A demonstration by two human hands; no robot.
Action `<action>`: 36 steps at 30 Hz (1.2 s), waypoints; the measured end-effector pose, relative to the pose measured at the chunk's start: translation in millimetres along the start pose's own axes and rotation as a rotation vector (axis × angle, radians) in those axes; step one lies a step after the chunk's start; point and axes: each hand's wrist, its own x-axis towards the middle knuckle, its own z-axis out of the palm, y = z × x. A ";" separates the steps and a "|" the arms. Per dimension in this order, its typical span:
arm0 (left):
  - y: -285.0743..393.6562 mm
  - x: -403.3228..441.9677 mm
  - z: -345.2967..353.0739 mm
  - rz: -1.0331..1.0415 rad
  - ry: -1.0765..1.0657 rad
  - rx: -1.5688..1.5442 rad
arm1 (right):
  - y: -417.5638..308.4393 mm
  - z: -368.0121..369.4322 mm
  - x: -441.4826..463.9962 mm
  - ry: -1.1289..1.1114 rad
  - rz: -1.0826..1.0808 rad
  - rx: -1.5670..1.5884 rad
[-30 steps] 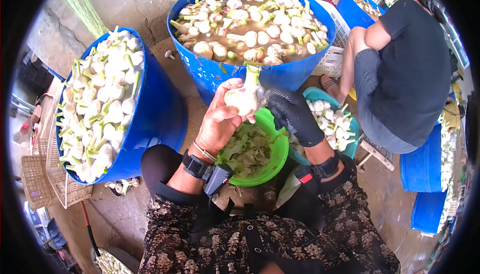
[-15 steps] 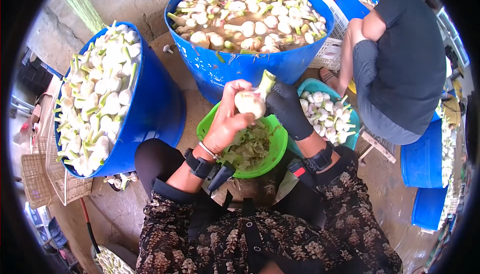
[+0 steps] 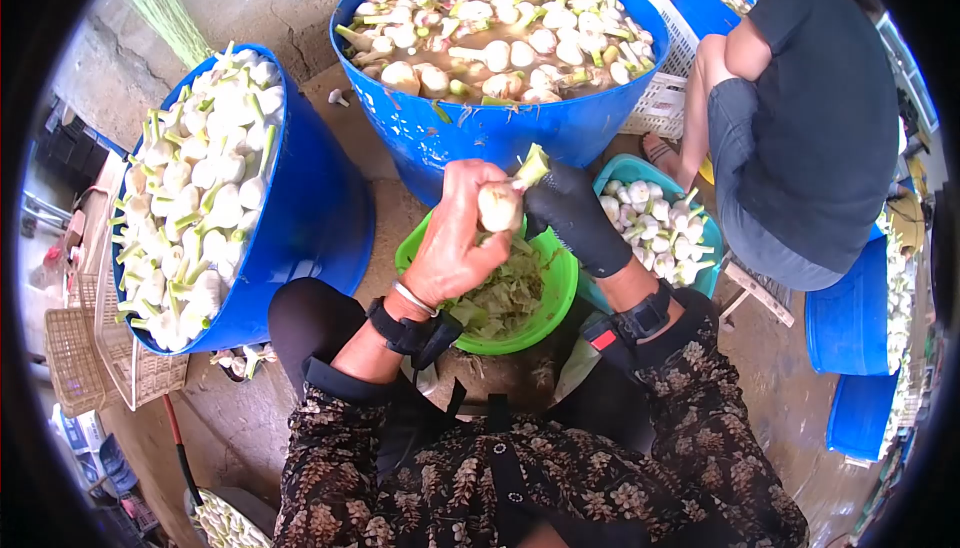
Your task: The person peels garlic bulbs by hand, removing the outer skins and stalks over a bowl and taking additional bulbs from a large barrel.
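Bare, my left hand (image 3: 462, 233) is wrapped round a garlic bulb (image 3: 499, 206) with a short green stem that points up and right. My right hand (image 3: 572, 216), in a dark glove, is closed beside the bulb at its stem side; its fingertips are partly hidden. Both hands are above a bright green basin (image 3: 563, 298) holding leafy peelings (image 3: 505, 293). Beyond them stands a large blue tub (image 3: 480, 128) with garlic floating in brownish water. Right of my gloved hand is a teal basin (image 3: 712, 248) of white garlic bulbs.
A blue tub heaped with garlic (image 3: 325, 218) stands at left, near plastic baskets (image 3: 80, 363). A person in a dark shirt (image 3: 825, 118) sits at right on a low stool (image 3: 757, 293). Blue containers (image 3: 850, 318) stand beyond. One bulb (image 3: 338, 97) lies by the wall.
Both hands have come down and nearer me with the bulb. Its stem, upright earlier, now tilts right, and my left hand has turned so its back shows more.
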 end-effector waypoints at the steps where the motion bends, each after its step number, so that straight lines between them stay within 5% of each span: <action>1: 1.0 0.2 0.1 0.081 0.012 0.156 | 2.1 2.2 1.6 0.020 -0.027 -0.039; 3: -6.3 -3.7 7.9 -0.054 0.076 -0.044 | 4.1 7.3 4.3 0.085 -0.113 -0.042; 5: -14.8 -3.5 9.2 -0.236 0.030 -0.650 | 5.1 7.3 5.9 0.109 -0.127 0.007; 7: -23.1 1.3 -0.8 -0.461 -0.145 -1.655 | 7.9 5.3 7.0 0.092 -0.066 0.117; 8: -22.5 -0.9 -0.6 -0.501 -0.099 -1.730 | 7.0 4.9 6.0 0.077 -0.036 0.119; 12: -13.0 3.1 6.0 -0.598 0.107 -0.952 | -8.3 10.5 1.0 0.187 0.041 0.200; 15: -12.6 -5.1 16.0 -0.346 0.224 -0.222 | 1.2 5.7 4.8 0.217 0.018 0.248; 19: -12.8 -2.3 13.3 -0.259 0.241 -0.488 | 1.4 8.7 -4.8 0.060 0.125 0.311; 21: -9.0 -5.9 0.6 -0.385 0.107 -0.811 | -5.2 2.8 -6.7 0.022 0.175 0.356; 23: -7.5 -7.7 -6.7 -0.412 -0.041 -1.141 | 3.5 -11.9 2.5 0.134 0.054 0.271; 26: 6.7 -6.0 -9.1 -0.357 -0.116 -1.247 | -7.2 -30.5 6.9 0.197 0.086 0.376; 27: 8.5 -6.9 -10.6 -0.341 -0.123 -1.280 | 5.2 -37.7 11.7 0.200 0.026 0.193; 29: 8.2 -7.4 -16.5 -0.308 -0.072 -1.251 | 32.0 -49.3 21.5 0.200 -0.093 -0.165; 31: 11.7 -5.5 -23.9 -0.265 -0.034 -1.183 | 45.6 -39.6 14.1 0.037 -0.190 -1.020; 36: 12.8 -9.2 -36.2 -0.256 -0.014 -0.534 | 4.6 -6.1 -8.9 -0.071 -0.325 -0.848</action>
